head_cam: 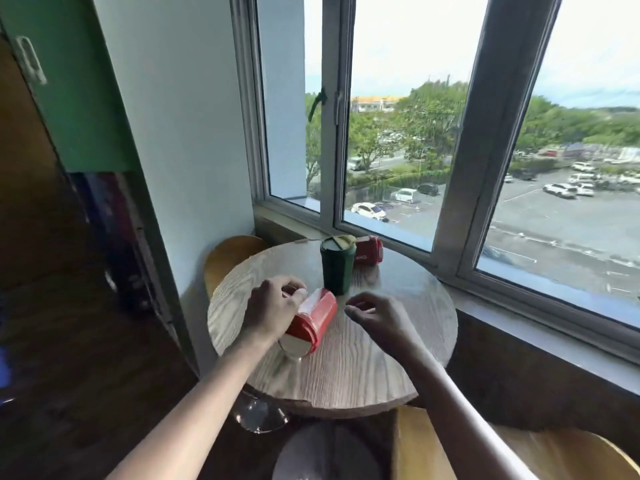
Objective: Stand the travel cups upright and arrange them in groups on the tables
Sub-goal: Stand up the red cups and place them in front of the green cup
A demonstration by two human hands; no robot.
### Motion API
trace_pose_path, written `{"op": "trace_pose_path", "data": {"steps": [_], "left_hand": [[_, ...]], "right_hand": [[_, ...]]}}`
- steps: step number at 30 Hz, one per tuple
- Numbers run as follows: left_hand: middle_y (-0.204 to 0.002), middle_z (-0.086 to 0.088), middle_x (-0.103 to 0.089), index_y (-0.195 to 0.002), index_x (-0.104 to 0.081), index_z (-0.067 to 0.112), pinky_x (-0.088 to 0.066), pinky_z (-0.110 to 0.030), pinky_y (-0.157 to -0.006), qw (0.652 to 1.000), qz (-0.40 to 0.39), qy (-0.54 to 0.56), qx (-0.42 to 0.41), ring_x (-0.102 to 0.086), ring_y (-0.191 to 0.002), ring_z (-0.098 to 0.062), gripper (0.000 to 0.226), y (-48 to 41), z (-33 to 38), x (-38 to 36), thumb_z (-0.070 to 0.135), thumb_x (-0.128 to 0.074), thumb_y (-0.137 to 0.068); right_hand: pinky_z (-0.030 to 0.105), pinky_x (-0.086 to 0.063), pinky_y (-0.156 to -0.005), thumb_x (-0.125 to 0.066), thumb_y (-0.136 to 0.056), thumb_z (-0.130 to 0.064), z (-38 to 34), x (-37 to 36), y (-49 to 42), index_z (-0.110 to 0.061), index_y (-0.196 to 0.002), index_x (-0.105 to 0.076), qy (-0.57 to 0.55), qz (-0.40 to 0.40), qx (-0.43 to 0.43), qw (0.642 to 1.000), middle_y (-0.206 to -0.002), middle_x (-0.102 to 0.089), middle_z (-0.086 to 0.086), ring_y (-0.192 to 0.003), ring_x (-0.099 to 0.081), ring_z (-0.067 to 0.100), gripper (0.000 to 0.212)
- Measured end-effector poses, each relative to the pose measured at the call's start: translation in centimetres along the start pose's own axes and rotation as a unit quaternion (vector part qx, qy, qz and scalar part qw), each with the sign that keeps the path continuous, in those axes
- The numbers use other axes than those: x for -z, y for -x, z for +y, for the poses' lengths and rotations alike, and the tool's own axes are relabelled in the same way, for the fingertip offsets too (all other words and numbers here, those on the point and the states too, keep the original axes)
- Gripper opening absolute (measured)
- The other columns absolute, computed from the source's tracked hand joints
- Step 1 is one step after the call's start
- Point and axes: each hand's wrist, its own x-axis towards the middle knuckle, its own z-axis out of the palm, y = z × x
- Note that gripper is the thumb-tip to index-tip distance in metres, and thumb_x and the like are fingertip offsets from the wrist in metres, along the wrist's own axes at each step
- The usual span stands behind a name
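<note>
Red cup [311, 318] is lying tilted near the round table's [363, 368] left edge, and the left hand [273, 308] is gripping its side (fingers curled over the top). Right hand [375, 315] is hovering beside it, loosely curled and holding nothing. Tipping it slowly onto its base should be steadiest. Green cup [337, 265] is standing upright beyond; another red cup [369, 250] is lying behind it. Contents are not showing.
</note>
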Motion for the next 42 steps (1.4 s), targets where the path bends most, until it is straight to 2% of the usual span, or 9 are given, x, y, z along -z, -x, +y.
{"op": "trace_pose_path", "data": {"steps": [7,15,20,27,31,34,36,38,42], "left_hand": [[-0.090,0.002,-0.071,-0.099,-0.073,0.017,-0.053,-0.018,-0.070,0.995,-0.091,0.044,0.010,-0.068,-0.085,-0.014,0.012,-11.3,-5.9,-2.1,0.018,-0.068,-0.087],[-0.123,0.003,-0.061,-0.137,-0.050,0.020,-0.049,-0.027,-0.093,0.945,-0.298,0.132,-0.013,-0.059,-0.110,-0.013,0.065,-19.2,-9.1,-7.6,0.030,-0.079,-0.080],[-0.119,0.002,-0.058,-0.137,-0.047,0.010,-0.043,-0.001,-0.078,0.898,-0.384,0.206,-0.061,-0.054,-0.112,-0.012,0.074,-22.5,-9.6,-10.4,0.013,-0.085,-0.073],[-0.109,0.003,-0.064,-0.132,-0.044,0.006,-0.048,-0.003,-0.069,0.819,-0.496,0.278,-0.075,-0.064,-0.080,0.017,0.069,-24.8,-10.4,-12.7,-0.010,-0.077,-0.075],[-0.122,-0.004,-0.064,-0.138,-0.040,0.009,-0.051,-0.010,-0.078,0.787,-0.534,0.299,-0.081,-0.063,-0.099,0.003,0.081,-25.8,-11.6,-14.3,-0.011,-0.080,-0.069],[-0.121,-0.004,-0.065,-0.136,-0.042,0.010,-0.052,-0.016,-0.085,0.778,-0.547,0.296,-0.093,-0.064,-0.104,-0.005,0.085,-25.9,-12.5,-15.2,-0.003,-0.083,-0.063],[-0.118,-0.005,-0.066,-0.134,-0.045,0.010,-0.052,-0.013,-0.083,0.781,-0.542,0.293,-0.097,-0.066,-0.099,0.000,0.081,-25.7,-13.0,-15.9,-0.006,-0.083,-0.065],[-0.118,-0.007,-0.067,-0.132,-0.047,0.010,-0.053,-0.015,-0.084,0.789,-0.531,0.291,-0.102,-0.066,-0.106,-0.009,0.080,-25.6,-13.3,-16.3,0.000,-0.086,-0.063],[-0.116,-0.009,-0.069,-0.126,-0.051,0.014,-0.055,-0.028,-0.092,0.806,-0.508,0.284,-0.106,-0.065,-0.111,-0.022,0.079,-25.4,-13.8,-16.7,0.013,-0.091,-0.057]], "right_hand": [[0.011,-0.049,-0.071,-0.072,-0.087,-0.026,0.9,-5.4,-7.4,-0.023,-0.096,-0.077,-0.014,0.005,-0.058,0.998,-0.092,-0.076,-0.011,-0.086,-0.069,-0.001,0.011],[0.022,-0.052,-0.087,-0.073,-0.083,-0.030,1.4,-8.7,-11.7,-0.026,-0.096,-0.077,-0.005,0.053,-0.118,0.992,-0.101,-0.072,-0.007,-0.094,-0.066,0.001,0.015],[0.022,-0.050,-0.091,-0.070,-0.075,-0.040,0.6,-10.5,-12.0,-0.031,-0.100,-0.075,-0.027,0.094,-0.178,0.979,-0.110,-0.067,-0.009,-0.097,-0.065,0.001,0.028],[0.032,-0.046,-0.104,-0.073,-0.080,-0.036,-1.7,-12.3,-12.3,-0.033,-0.112,-0.069,0.025,0.133,-0.291,0.947,-0.122,-0.055,-0.006,-0.112,-0.059,0.010,0.033],[0.032,-0.045,-0.103,-0.074,-0.082,-0.044,-3.4,-12.4,-11.2,-0.035,-0.127,-0.059,0.052,0.127,-0.349,0.927,-0.133,-0.051,0.000,-0.120,-0.053,0.015,0.049],[0.033,-0.047,-0.101,-0.076,-0.076,-0.054,-4.5,-12.8,-9.5,-0.036,-0.143,-0.042,0.046,0.091,-0.398,0.912,-0.134,-0.050,0.000,-0.116,-0.055,0.016,0.077],[0.034,-0.049,-0.100,-0.078,-0.068,-0.063,-4.9,-13.1,-8.7,-0.037,-0.150,-0.027,0.039,0.056,-0.427,0.902,-0.135,-0.052,0.000,-0.112,-0.059,0.016,0.099],[0.037,-0.050,-0.101,-0.079,-0.061,-0.069,-4.9,-13.4,-8.5,-0.040,-0.152,-0.018,0.058,0.033,-0.442,0.894,-0.136,-0.053,0.002,-0.111,-0.061,0.018,0.113],[0.040,-0.050,-0.100,-0.078,-0.055,-0.070,-4.7,-13.5,-9.4,-0.043,-0.152,-0.020,0.103,0.031,-0.458,0.883,-0.138,-0.048,0.005,-0.114,-0.058,0.023,0.116]]}}
